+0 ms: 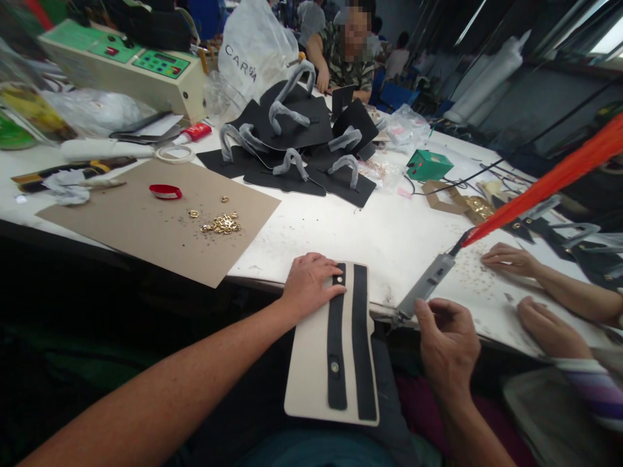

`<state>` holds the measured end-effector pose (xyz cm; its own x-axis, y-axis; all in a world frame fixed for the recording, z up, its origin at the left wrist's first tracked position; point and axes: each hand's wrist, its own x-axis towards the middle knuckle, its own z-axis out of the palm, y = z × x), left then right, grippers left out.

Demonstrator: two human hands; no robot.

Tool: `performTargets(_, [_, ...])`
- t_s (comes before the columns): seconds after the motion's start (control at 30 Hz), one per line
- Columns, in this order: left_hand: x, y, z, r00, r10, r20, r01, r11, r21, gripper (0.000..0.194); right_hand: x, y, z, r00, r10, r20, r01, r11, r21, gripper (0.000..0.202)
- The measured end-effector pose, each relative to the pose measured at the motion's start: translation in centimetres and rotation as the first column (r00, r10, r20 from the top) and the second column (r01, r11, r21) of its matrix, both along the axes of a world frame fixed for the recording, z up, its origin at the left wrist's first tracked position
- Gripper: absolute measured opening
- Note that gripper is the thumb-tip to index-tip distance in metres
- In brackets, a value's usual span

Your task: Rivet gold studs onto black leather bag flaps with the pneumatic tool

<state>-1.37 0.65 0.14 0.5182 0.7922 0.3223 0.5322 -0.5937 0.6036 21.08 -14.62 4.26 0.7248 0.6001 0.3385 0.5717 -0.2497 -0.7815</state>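
My left hand (311, 285) lies over the top of a beige panel (311, 383), fingers spread and pressing on the upper end of a black strap (335, 331). The strap has a round metal stud at each end. Beside it runs a second black strip (363, 350). The panel rests across my lap, its top against the table edge. To the right, my right hand (450, 344) is raised with thumb and fingers curled together; what they hold, if anything, is hidden. Just above its thumb, a slim grey tool (431, 279) slants at the table edge, below a bright orange cord (545, 175).
A brown board (160, 227) carries gold metal fittings (224, 224) and a red tape roll (165, 192). Behind lie black bag panels with wrapped handles (292, 136). A co-worker's hands (516, 263) are among small parts at right. A green box (428, 165) stands farther back.
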Motion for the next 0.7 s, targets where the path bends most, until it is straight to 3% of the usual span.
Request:
performTargets(0.07, [0.1, 0.0, 0.0, 1.0, 0.001, -0.005, -0.001, 1.0, 0.003, 0.031, 1.6, -0.4, -0.7, 0.994, -0.072, -0.081, 0.075, 0.997, 0.03, 0.06])
performTargets(0.13, [0.1, 0.0, 0.0, 1.0, 0.002, -0.013, -0.002, 1.0, 0.008, 0.031, 2.9, 0.3, -1.3, 0.982, -0.003, -0.19, 0.007, 1.0, 0.02, 0.075])
performTargets(0.2, [0.1, 0.0, 0.2, 1.0, 0.0, -0.027, 0.0, 1.0, 0.015, 0.03, 3.7, 1.5, -1.6, 0.962, 0.094, -0.255, -0.119, 0.989, -0.087, 0.07])
performTargets(0.3, [0.0, 0.0, 0.5, 0.999, -0.024, -0.048, 0.025, 0.999, 0.028, 0.029, 3.6, 3.2, -1.4, 0.93, 0.135, -0.343, -0.216, 0.953, -0.21, 0.051])
performTargets(0.37, [-0.1, 0.0, 0.6, 0.998, -0.043, -0.052, 0.045, 0.998, 0.036, 0.029, 2.6, 4.1, -0.7, 0.866, 0.157, -0.474, -0.237, 0.965, -0.113, 0.047])
performTargets(0.43, [-0.2, 0.0, 0.7, 0.997, -0.053, -0.048, 0.056, 0.998, 0.043, 0.029, 0.9, 4.9, 0.5, 0.774, 0.253, -0.58, -0.242, 0.965, 0.098, 0.046])
performTargets(0.53, [-0.2, 0.0, 0.5, 0.998, -0.051, -0.036, 0.053, 0.997, 0.047, 0.029, -1.9, 6.7, 2.9, 0.689, 0.453, -0.566, -0.25, 0.881, 0.401, 0.038])
performTargets(0.6, [-0.2, 0.0, 0.5, 0.998, -0.048, -0.031, 0.049, 0.998, 0.044, 0.03, -3.7, 8.2, 4.2, 0.661, 0.55, -0.511, -0.313, 0.82, 0.478, 0.035])
performTargets(0.7, [-0.2, 0.1, 0.5, 0.998, -0.049, -0.03, 0.05, 0.998, 0.04, 0.03, -5.7, 10.5, 4.7, 0.655, 0.604, -0.455, -0.394, 0.786, 0.477, 0.03])
